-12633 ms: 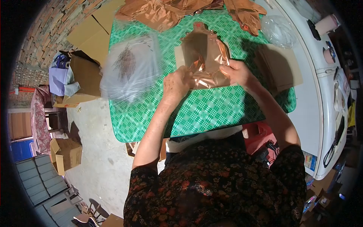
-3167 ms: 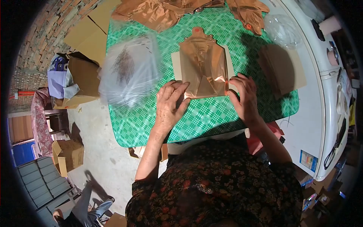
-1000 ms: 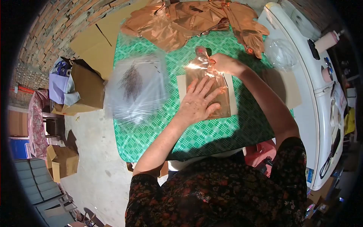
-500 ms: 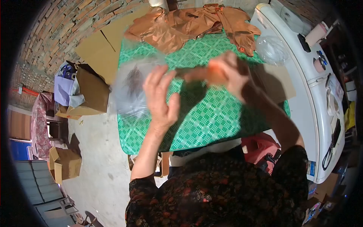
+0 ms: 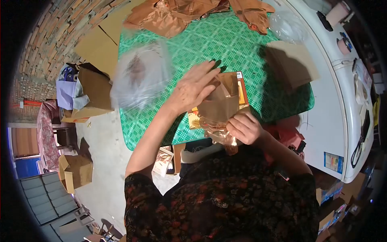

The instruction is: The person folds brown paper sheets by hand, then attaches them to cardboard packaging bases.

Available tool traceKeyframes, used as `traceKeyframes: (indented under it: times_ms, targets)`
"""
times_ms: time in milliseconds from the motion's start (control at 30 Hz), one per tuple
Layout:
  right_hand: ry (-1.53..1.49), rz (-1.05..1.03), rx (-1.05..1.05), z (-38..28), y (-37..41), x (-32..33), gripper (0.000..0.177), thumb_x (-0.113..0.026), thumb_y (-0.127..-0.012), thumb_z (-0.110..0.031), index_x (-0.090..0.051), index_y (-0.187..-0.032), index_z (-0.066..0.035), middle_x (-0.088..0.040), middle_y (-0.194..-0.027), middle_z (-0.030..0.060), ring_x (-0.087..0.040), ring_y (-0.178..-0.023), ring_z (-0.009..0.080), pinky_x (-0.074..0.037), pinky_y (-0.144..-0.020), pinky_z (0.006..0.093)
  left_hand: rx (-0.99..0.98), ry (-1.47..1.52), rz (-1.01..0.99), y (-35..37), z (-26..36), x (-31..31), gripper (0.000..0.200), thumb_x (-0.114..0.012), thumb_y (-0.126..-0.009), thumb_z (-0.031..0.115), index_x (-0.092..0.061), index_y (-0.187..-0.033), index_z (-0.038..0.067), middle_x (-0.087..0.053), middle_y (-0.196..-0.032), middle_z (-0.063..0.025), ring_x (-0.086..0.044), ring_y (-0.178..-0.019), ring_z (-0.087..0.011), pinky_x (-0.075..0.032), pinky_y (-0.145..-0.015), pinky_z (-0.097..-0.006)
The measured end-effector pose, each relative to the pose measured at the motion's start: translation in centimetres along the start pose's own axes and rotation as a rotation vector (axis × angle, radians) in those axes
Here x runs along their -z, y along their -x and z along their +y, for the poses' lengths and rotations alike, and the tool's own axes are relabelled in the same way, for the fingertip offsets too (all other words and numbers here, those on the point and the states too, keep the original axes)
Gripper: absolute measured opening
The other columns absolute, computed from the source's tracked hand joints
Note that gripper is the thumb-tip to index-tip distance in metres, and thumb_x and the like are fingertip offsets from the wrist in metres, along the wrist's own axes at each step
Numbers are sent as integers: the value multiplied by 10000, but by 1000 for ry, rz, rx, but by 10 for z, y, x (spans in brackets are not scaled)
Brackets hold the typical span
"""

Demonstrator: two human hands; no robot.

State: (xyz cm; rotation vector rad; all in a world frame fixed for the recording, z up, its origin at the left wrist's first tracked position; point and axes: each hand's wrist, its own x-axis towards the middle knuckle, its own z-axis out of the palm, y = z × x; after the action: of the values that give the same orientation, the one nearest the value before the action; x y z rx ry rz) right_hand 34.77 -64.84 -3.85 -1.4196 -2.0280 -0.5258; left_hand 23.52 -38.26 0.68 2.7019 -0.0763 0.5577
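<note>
Close to the table's front edge lies a printed card [image 5: 242, 93] in yellow and red, with a barcode at its top corner. A folded copper-coloured foil piece [image 5: 219, 109] covers most of it, and its crumpled end hangs toward me. My left hand [image 5: 192, 90] has its fingers stretched out over the upper left of the foil. My right hand [image 5: 244, 128] is closed on the foil's lower right edge, fingertips pinching it. To the left of these rests a stack of clear plastic bags [image 5: 141, 76] with something dark reddish showing through.
More copper-coloured foil [image 5: 161, 18] is spread along the far edge of the green checked table [image 5: 201, 44]. A brown cardboard sheet [image 5: 298, 60] and a clear plastic bag [image 5: 288, 26] lie at the right, beside a white fridge [image 5: 328, 121]. Cardboard boxes [image 5: 94, 86] stand on the floor at left.
Both hands have come down nearer the table edge, the right one moving toward me. The folded foil and printed card now show under them; before, the right hand was blurred with something orange. The view has shifted.
</note>
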Motion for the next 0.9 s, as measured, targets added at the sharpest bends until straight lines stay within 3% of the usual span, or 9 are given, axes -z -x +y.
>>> traceKeyframes:
  times_ms: [67, 167, 267, 500, 700, 800, 900]
  targets:
    - [28, 24, 10, -1, 7, -8, 230, -730, -804, -114, -703, -1005, -5, -691, -1001, 114, -673, -962, 258, -591, -826, 414, -36, -28, -21, -7, -11, -14, 530, -582, -1054, 338, -542, -1507, 67, -496, -1587, -203, -443, -1486, -401, -337, -1242, -522]
    - [33, 32, -6, -1, 10, -9, 208, -739, -832, -137, -698, -996, -15, -685, -974, 100, -661, -963, 246, -595, -835, 416, -76, -79, -199, -8, -21, -25, 595, -412, -1122, 458, -437, -1613, 122, -381, -1689, -136, -330, -1572, -343, -226, -1306, -518]
    - [21, 30, -30, -2, 12, -11, 181, -748, -840, -132, -697, -975, -22, -703, -1008, 103, -675, -995, 252, -594, -829, 418, -80, -176, -243, -2, -20, -32, 623, -389, -1121, 488, -394, -1642, 146, -357, -1708, -115, -296, -1591, -319, -191, -1314, -524]
    - [-38, -9, -122, -7, 7, -8, 92, -755, -858, -48, -674, -889, -17, -740, -1199, 160, -723, -1157, 303, -578, -876, 421, -55, -141, -271, -3, -17, -31, 681, -406, -1100, 554, -377, -1650, 153, -337, -1719, -107, -277, -1600, -322, -174, -1313, -540]
    - [29, 23, -186, -14, 13, -17, 102, -743, -837, -62, -655, -876, -29, -758, -1170, 161, -722, -1176, 298, -556, -944, 426, -28, -148, -266, -2, -16, -33, 675, -420, -1092, 565, -406, -1639, 169, -335, -1721, -100, -269, -1603, -327, -168, -1315, -540]
    - [10, 3, -262, -20, 11, -13, 100, -733, -846, -53, -650, -894, -24, -758, -1156, 163, -723, -1177, 300, -552, -957, 437, -86, -384, -214, -5, -6, -28, 668, -443, -1091, 550, -414, -1635, 164, -333, -1720, -110, -262, -1604, -338, -171, -1317, -534]
    - [-58, 22, -316, -23, 8, -10, 116, -718, -851, -29, -642, -933, 0, -742, -1179, 190, -710, -1197, 330, -547, -988, 475, -90, -312, -188, -12, 13, -20, 660, -475, -1087, 525, -412, -1636, 165, -337, -1715, -130, -268, -1602, -348, -181, -1314, -534]
